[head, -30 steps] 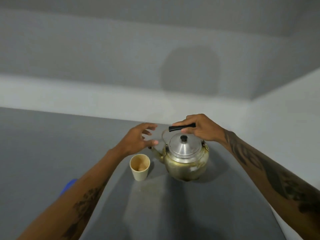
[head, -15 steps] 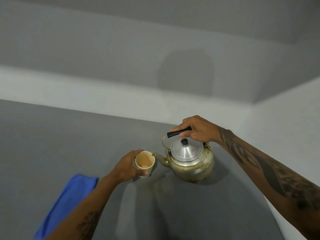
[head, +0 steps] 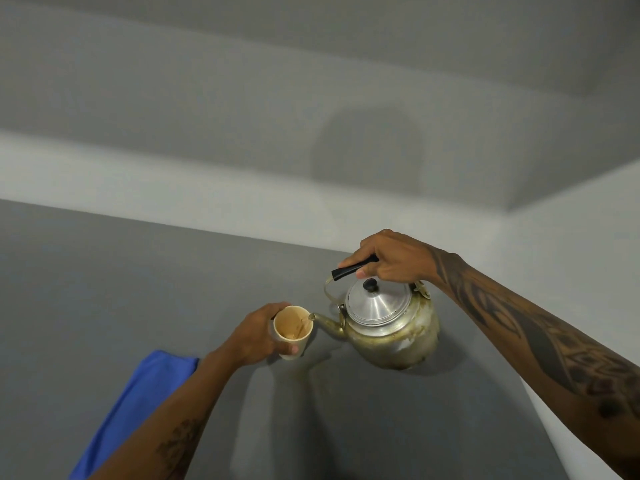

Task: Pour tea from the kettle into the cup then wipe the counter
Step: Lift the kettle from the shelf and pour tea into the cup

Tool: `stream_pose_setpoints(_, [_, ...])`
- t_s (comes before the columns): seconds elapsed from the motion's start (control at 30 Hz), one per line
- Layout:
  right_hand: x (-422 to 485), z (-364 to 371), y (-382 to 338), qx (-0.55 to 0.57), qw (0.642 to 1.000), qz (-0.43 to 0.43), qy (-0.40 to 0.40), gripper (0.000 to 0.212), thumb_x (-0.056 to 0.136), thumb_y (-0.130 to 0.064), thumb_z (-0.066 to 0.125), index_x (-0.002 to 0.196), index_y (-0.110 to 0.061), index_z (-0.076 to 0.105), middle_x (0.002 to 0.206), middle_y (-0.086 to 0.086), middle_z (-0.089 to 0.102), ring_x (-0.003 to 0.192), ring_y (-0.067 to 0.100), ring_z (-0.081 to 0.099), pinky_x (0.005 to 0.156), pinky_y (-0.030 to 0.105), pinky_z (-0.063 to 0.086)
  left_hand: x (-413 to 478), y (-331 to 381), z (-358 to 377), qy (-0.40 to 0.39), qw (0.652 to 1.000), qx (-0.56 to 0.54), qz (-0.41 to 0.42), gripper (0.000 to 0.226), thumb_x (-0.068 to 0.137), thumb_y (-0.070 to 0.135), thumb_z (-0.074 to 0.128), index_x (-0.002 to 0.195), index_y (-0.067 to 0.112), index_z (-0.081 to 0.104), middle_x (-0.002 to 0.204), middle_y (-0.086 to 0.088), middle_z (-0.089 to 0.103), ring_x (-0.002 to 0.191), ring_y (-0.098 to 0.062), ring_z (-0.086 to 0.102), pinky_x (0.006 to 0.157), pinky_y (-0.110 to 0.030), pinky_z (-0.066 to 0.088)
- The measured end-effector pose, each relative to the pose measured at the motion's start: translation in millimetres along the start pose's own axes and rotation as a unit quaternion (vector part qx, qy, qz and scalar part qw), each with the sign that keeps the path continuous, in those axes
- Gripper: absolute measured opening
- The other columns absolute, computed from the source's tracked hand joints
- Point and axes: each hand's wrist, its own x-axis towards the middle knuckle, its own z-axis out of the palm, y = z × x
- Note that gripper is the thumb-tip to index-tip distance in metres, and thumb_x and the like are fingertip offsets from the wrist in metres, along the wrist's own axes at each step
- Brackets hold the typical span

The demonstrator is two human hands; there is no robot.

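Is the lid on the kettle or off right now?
On. The silver lid with its black knob sits on top of the kettle while the right hand holds the handle.

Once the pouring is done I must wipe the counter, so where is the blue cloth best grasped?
Grip the blue cloth at its far end, coming from above with the left hand: that end lies bare and flat on the counter, while the left forearm crosses the rest.

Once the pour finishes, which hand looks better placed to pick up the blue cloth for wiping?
Left, probably. The left hand holds the beige paper cup just beyond the folded blue cloth, which lies beside that forearm. The right hand grips the tarnished metal kettle handle, farther away.
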Motion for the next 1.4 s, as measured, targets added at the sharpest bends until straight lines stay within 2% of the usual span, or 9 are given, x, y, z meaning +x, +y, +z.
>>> stream_pose_setpoints(0.27, [0, -6, -5, -0.018, 1.000, -0.003, -0.017, 0.033, 0.090, -0.019, 0.062, 0.122, -0.027, 0.065, 0.073, -0.027, 0.051, 0.072, 0.012, 0.053, 0.062, 0.018, 0.037, -1, 3, -1, -0.008, 1.000, 0.002, 0.012, 0.066, 0.054, 0.062, 0.081, 0.112, 0.050, 0.051, 0.118, 0.019, 0.061, 0.106, -0.010, 0.061, 0.091, -0.035, 0.056])
stream_pose_setpoints(0.4, [1, -7, -7, -0.025, 0.999, -0.006, -0.026, 0.033, 0.090, -0.019, 0.062, 0.122, -0.028, 0.065, 0.074, -0.024, 0.054, 0.079, 0.027, 0.059, 0.062, 0.020, 0.038, 0, 1, -2, -0.008, 1.000, 0.005, 0.013, 0.067, 0.054, 0.060, 0.082, 0.113, 0.051, 0.050, 0.120, 0.018, 0.060, 0.108, -0.011, 0.060, 0.092, -0.036, 0.055])
stream_pose_setpoints(0.57, [2, -10, -7, -0.033, 0.999, -0.012, -0.030, 0.033, 0.090, -0.019, 0.062, 0.121, -0.030, 0.065, 0.074, -0.024, 0.055, 0.082, 0.031, 0.061, 0.061, 0.022, 0.037, 0, 0, -2, -0.006, 1.000, 0.006, 0.011, 0.068, 0.056, 0.054, 0.084, 0.116, 0.047, 0.052, 0.119, 0.019, 0.060, 0.107, -0.009, 0.059, 0.092, -0.036, 0.055])
stream_pose_setpoints(0.77, [4, -11, -7, -0.029, 0.999, -0.012, -0.030, 0.032, 0.090, -0.019, 0.062, 0.120, -0.029, 0.066, 0.077, -0.017, 0.061, 0.069, 0.023, 0.054, 0.059, 0.023, 0.036, 1, 0, -1, -0.007, 1.000, 0.006, 0.006, 0.076, 0.055, 0.053, 0.085, 0.122, 0.037, 0.055, 0.119, 0.016, 0.061, 0.108, -0.011, 0.059, 0.092, -0.036, 0.055])
stream_pose_setpoints(0.87, [4, -11, -8, -0.025, 0.999, -0.011, -0.028, 0.032, 0.090, -0.018, 0.063, 0.120, -0.028, 0.066, 0.076, -0.016, 0.062, 0.065, 0.017, 0.050, 0.057, 0.022, 0.035, 1, -1, -2, -0.003, 1.000, 0.008, 0.003, 0.075, 0.054, 0.053, 0.085, 0.121, 0.040, 0.054, 0.119, 0.017, 0.061, 0.108, -0.008, 0.059, 0.092, -0.036, 0.055])
stream_pose_setpoints(1.03, [5, -11, -6, -0.024, 0.999, -0.009, -0.034, 0.032, 0.090, -0.019, 0.063, 0.120, -0.030, 0.066, 0.088, -0.003, 0.071, 0.063, 0.013, 0.048, 0.057, 0.021, 0.035, 1, 1, -3, -0.004, 1.000, 0.013, 0.009, 0.064, 0.054, 0.052, 0.085, 0.109, 0.053, 0.051, 0.117, 0.019, 0.060, 0.107, -0.007, 0.059, 0.092, -0.035, 0.055])
stream_pose_setpoints(1.17, [6, -11, -4, -0.031, 0.999, -0.006, -0.034, 0.032, 0.089, -0.021, 0.063, 0.119, -0.032, 0.066, 0.086, -0.009, 0.070, 0.066, 0.017, 0.052, 0.059, 0.024, 0.037, 1, 3, -2, -0.007, 1.000, 0.011, 0.015, 0.061, 0.055, 0.051, 0.084, 0.107, 0.053, 0.051, 0.115, 0.023, 0.058, 0.106, -0.007, 0.059, 0.091, -0.033, 0.054])
stream_pose_setpoints(1.23, [7, -11, -2, -0.032, 0.999, -0.006, -0.034, 0.032, 0.088, -0.022, 0.064, 0.118, -0.035, 0.066, 0.089, -0.004, 0.073, 0.067, 0.020, 0.054, 0.060, 0.027, 0.039, 2, 3, -2, -0.008, 1.000, 0.011, 0.015, 0.062, 0.054, 0.053, 0.084, 0.108, 0.052, 0.052, 0.116, 0.021, 0.059, 0.106, -0.008, 0.059, 0.091, -0.034, 0.054])
stream_pose_setpoints(1.4, [8, -13, -2, -0.035, 0.999, -0.007, -0.037, 0.032, 0.088, -0.022, 0.064, 0.118, -0.035, 0.066, 0.092, 0.000, 0.075, 0.063, 0.014, 0.051, 0.058, 0.026, 0.038, 1, 3, -3, -0.007, 1.000, 0.018, 0.015, 0.068, 0.057, 0.050, 0.085, 0.115, 0.047, 0.050, 0.120, 0.015, 0.059, 0.108, -0.010, 0.058, 0.093, -0.034, 0.054])
